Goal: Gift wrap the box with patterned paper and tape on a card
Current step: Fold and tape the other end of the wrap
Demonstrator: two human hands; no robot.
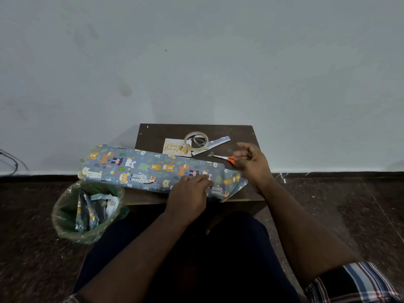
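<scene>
Two hands over the wrapped box (153, 169): left hand (189, 196) lies flat, fingers pressing the patterned paper (231, 182) down near the box's right end. Right hand (251, 162) hovers just past that end, fingers loosely curled, nothing clearly gripped; can't tell if a bit of tape is on a fingertip. Box lies lengthwise across a small dark table (240, 132), left end overhanging. Loose paper flap sticks out at the right end, under the right hand. Scissors (225, 158) with orange handles sit just beside the right fingers. Behind: tape roll (196, 140), birthday card (173, 147), paper strip (218, 142). Bin (65, 215) with paper scraps at left on floor.
</scene>
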